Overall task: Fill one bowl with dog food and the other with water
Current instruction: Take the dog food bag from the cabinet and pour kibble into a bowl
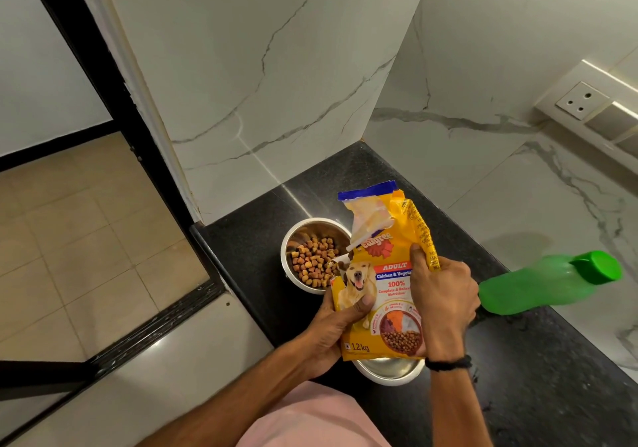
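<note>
Both hands gripped a yellow dog food bag (383, 294) over the black table (518, 395): left hand (331, 329) at its lower edge, thumb across the front, right hand (442, 294) pinching its side. Label read "ADULT", "Chicken & Vegetable", "100%", "12kg". Kibble (312, 262) filled the far steel bowl (293, 239); the near bowl (388, 372) sat beneath the bag.

Two bare forearms (241, 388) seen from the bottom edge, uncovered all the way down to the left hand (331, 329) and the right hand (442, 298). Around the right wrist, a thin black band (448, 363), dark and slightly uneven like cord or thread, snug against the arm, with a short end jutting out on the outer side. Low between the arms, a broad patch of plain pale pink cloth (310, 419), smooth and unmarked, too little in view to tell which garment.
</note>
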